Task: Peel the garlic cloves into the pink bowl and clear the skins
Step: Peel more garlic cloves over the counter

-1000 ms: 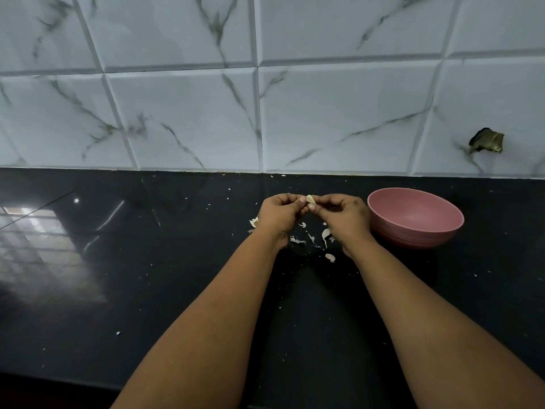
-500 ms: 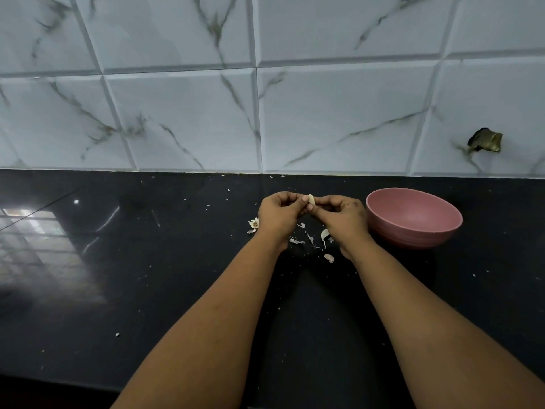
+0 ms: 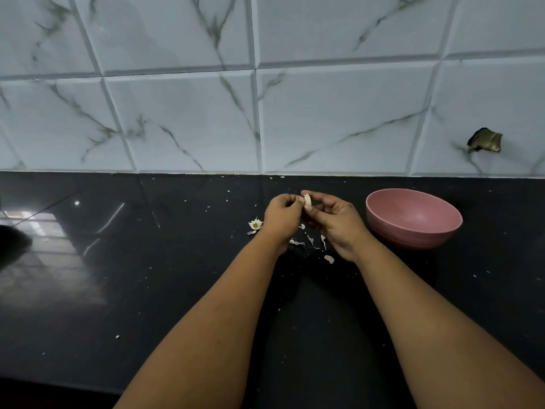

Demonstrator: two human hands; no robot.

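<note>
A pale garlic clove (image 3: pixel 307 199) is pinched between the fingertips of my left hand (image 3: pixel 282 216) and my right hand (image 3: pixel 336 221), held a little above the black counter. Both hands have curled fingers and meet at the clove. The pink bowl (image 3: pixel 413 218) stands on the counter just right of my right hand; no cloves show inside it. Bits of white garlic skin (image 3: pixel 309 242) lie on the counter under and between my wrists. A garlic root end with skin (image 3: pixel 255 224) lies just left of my left hand.
The glossy black counter (image 3: pixel 118 261) runs back to a white marble-tiled wall (image 3: pixel 191 122). Small skin flecks are scattered over the counter. A dark broken spot (image 3: pixel 485 141) marks the wall at the right.
Both hands stay together on the clove with only slight finger shifts; more of the clove shows between the fingertips. The bowl and skins have not moved.
</note>
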